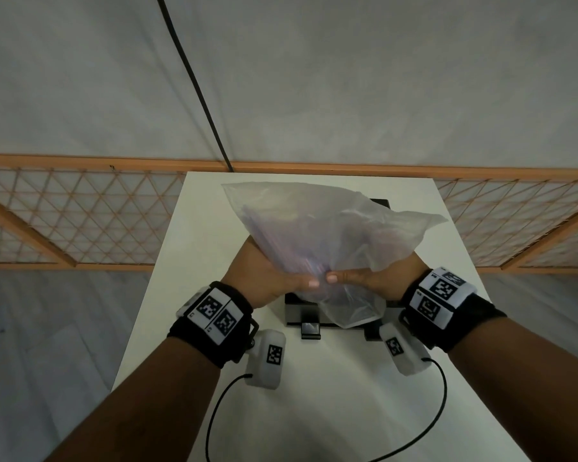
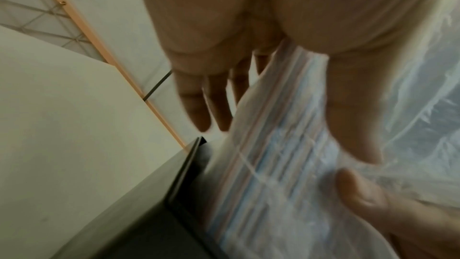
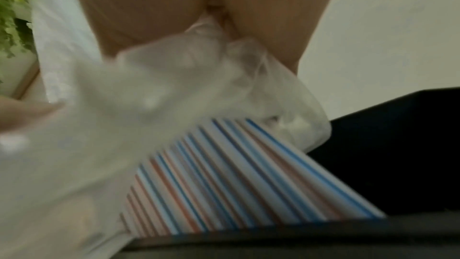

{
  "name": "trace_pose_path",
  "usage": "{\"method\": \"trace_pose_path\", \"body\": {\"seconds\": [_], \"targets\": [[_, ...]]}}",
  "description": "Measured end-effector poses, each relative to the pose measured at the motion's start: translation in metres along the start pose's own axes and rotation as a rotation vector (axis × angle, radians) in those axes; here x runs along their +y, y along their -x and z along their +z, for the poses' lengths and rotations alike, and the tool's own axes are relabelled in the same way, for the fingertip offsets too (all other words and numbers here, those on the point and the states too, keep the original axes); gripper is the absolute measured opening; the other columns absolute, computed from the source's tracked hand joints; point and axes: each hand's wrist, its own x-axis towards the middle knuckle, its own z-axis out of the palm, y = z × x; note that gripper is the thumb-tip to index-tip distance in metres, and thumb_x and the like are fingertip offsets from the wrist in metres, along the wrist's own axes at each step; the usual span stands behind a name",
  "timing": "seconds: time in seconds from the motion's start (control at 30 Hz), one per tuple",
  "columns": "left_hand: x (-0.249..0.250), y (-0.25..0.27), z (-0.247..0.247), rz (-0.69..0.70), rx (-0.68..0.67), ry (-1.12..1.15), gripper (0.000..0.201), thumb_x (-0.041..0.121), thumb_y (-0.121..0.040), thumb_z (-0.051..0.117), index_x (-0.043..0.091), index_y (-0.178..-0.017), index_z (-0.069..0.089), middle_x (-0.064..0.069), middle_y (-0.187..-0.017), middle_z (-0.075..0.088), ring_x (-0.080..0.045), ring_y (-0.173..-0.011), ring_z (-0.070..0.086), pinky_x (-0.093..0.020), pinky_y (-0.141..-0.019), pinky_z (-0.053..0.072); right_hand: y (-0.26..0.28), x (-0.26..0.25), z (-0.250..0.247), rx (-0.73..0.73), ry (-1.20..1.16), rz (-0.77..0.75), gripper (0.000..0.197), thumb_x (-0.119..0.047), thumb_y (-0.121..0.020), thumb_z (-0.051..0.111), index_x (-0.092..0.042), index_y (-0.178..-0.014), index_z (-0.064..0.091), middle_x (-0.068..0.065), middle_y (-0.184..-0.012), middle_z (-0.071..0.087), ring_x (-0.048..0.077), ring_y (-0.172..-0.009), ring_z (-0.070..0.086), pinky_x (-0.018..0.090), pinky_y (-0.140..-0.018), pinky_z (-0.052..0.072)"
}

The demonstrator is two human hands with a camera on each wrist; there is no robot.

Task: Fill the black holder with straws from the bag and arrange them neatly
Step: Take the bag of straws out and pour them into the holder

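Both hands clamp the translucent plastic bag point(image 1: 317, 228) above the black holder point(image 1: 294, 315): the left hand point(image 1: 267, 278) supports the bundle with fingers beneath and thumb on top, and the right hand point(image 1: 367, 278) pinches the bunched film beside it, thumbs nearly touching. Bag tilted, mouth downward toward the holder, which stands on the white table point(image 1: 314, 411). Right wrist view: striped straws point(image 3: 248, 174), blue and red on white, project from the bag mouth in a parallel sheaf, lower ends hidden behind the holder's dark rim. Whether any straws already lie inside the holder cannot be settled, the view being blurred. Transfer judged to be in its opening stage; most straws appear within the bag, and emptying, levelling and aligning remain to be done.
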Motion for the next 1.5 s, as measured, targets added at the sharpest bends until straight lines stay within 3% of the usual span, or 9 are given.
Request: {"method": "trace_pose_path", "body": {"seconds": [0.17, 0.43, 0.6, 0.8, 0.93, 1.03, 1.27, 1.37, 1.5], "targets": [[0.006, -0.015, -0.004, 0.006, -0.048, 0.243, 0.083, 0.015, -0.056, 0.097, 0.009, -0.129, 0.058, -0.018, -0.127, 0.065, -0.032, -0.123, 0.061, -0.055, -0.100, 0.050, 0.001, -0.005, -0.006, -0.035, -0.023, -0.062, 0.065, -0.020, -0.062, 0.094, -0.048, -0.101, 0.050, -0.037, -0.091, 0.058, -0.036, -0.085, 0.047, -0.009, -0.069, 0.034], [0.013, -0.041, 0.014, -0.085, -0.197, 0.215, 0.056, 0.006, -0.063, 0.089, 0.000, -0.114, 0.068, -0.027, -0.114, 0.069, -0.040, -0.112, 0.066, -0.060, -0.101, 0.049, -0.026, -0.001, 0.011, -0.141, -0.106, 0.049, 0.071, -0.034, -0.049, 0.099, -0.036, -0.112, 0.067, -0.013, -0.107, 0.073, 0.003, -0.105, 0.066, 0.034, -0.096, 0.053], [0.015, -0.038, 0.011, -0.043, -0.181, 0.247, 0.066, 0.011, -0.063, 0.093, -0.004, -0.120, 0.063, -0.031, -0.118, 0.066, -0.045, -0.114, 0.063, -0.066, -0.099, 0.047, -0.022, -0.002, 0.007, -0.063, -0.078, 0.052, 0.081, -0.050, -0.041, 0.098, -0.041, -0.115, 0.064, -0.015, -0.110, 0.071, 0.001, -0.107, 0.065, 0.035, -0.098, 0.052], [0.033, -0.028, -0.010, 0.068, -0.042, 0.386, 0.079, 0.028, -0.053, 0.098, 0.011, -0.122, 0.062, -0.008, -0.116, 0.072, -0.029, -0.116, 0.065, -0.039, -0.091, 0.055, 0.001, -0.018, -0.027, 0.056, -0.255, -0.055, 0.080, -0.030, -0.054, 0.097, -0.027, -0.125, 0.062, -0.008, -0.117, 0.072, 0.008, -0.110, 0.067, 0.034, -0.094, 0.054], [0.037, -0.031, -0.006, 0.143, 0.005, 0.437, 0.092, 0.031, -0.056, 0.097, 0.002, -0.132, 0.053, -0.020, -0.126, 0.063, -0.042, -0.125, 0.057, -0.057, -0.102, 0.048, -0.011, -0.023, -0.036, 0.253, 0.058, -0.030, 0.090, -0.081, -0.052, 0.076, -0.010, -0.107, 0.068, 0.008, -0.102, 0.074, 0.025, -0.098, 0.071, 0.043, -0.088, 0.058], [0.052, -0.030, -0.004, 0.127, 0.046, 0.531, 0.095, 0.048, -0.056, 0.094, 0.002, -0.127, 0.052, -0.010, -0.117, 0.069, -0.031, -0.116, 0.064, -0.047, -0.095, 0.053, -0.017, -0.029, -0.036, 0.336, 0.094, -0.135, 0.109, -0.092, -0.054, 0.063, 0.007, -0.099, 0.067, 0.028, -0.094, 0.070, 0.043, -0.089, 0.069, 0.059, -0.080, 0.056], [0.053, -0.022, -0.006, 0.078, 0.116, 0.624, 0.116, 0.068, -0.057, 0.082, 0.004, -0.145, 0.042, -0.010, -0.134, 0.062, -0.028, -0.127, 0.058, -0.046, -0.101, 0.050, -0.012, -0.047, -0.037, 0.336, 0.046, -0.246, 0.075, -0.074, -0.072, 0.066, -0.004, -0.098, 0.071, 0.018, -0.095, 0.074, 0.036, -0.092, 0.070, 0.057, -0.085, 0.055], [0.042, -0.014, 0.001, 0.050, 0.128, 0.581, 0.126, 0.066, -0.058, 0.085, -0.001, -0.151, 0.032, -0.026, -0.147, 0.047, -0.040, -0.135, 0.049, -0.061, -0.111, 0.038, -0.014, -0.048, -0.037, 0.269, 0.174, -0.192, 0.117, -0.097, -0.058, 0.050, 0.009, -0.102, 0.066, 0.028, -0.097, 0.070, 0.045, -0.091, 0.067, 0.059, -0.082, 0.054], [0.042, -0.010, 0.001, 0.044, 0.179, 0.582, 0.132, 0.071, -0.053, 0.083, 0.002, -0.152, 0.030, -0.021, -0.145, 0.050, -0.038, -0.134, 0.051, -0.059, -0.109, 0.042, -0.014, -0.055, -0.042, 0.250, 0.225, -0.220, 0.112, -0.094, -0.061, 0.048, 0.010, -0.098, 0.067, 0.027, -0.089, 0.071, 0.042, -0.082, 0.068, 0.053, -0.076, 0.055]]}}
